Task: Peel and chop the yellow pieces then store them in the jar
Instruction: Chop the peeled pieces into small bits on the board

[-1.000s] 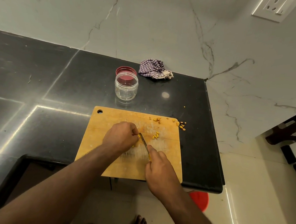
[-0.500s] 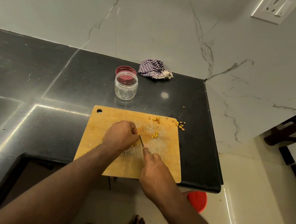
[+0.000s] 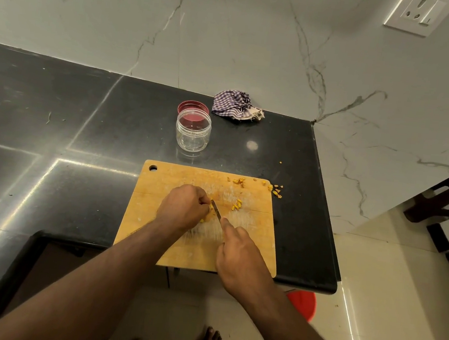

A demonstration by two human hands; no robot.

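Observation:
A wooden cutting board (image 3: 166, 188) lies at the counter's front edge. My left hand (image 3: 183, 207) curls over a yellow piece (image 3: 202, 220) in the board's middle, mostly hiding it. My right hand (image 3: 239, 254) grips a small knife (image 3: 215, 210), its blade pointing up beside my left fingers. Chopped yellow bits (image 3: 236, 205) lie right of the blade, with more near the board's far right corner (image 3: 276, 189). An open clear jar (image 3: 193, 132) stands behind the board, empty as far as I can see.
A red lid (image 3: 192, 107) lies behind the jar. A crumpled checked cloth (image 3: 235, 108) sits by the marble wall. The black counter (image 3: 56, 124) ends just right of the board. A red object (image 3: 302, 302) stands on the floor below.
My right hand and the knife have shifted slightly left and forward against the piece; my left hand stays in place on it.

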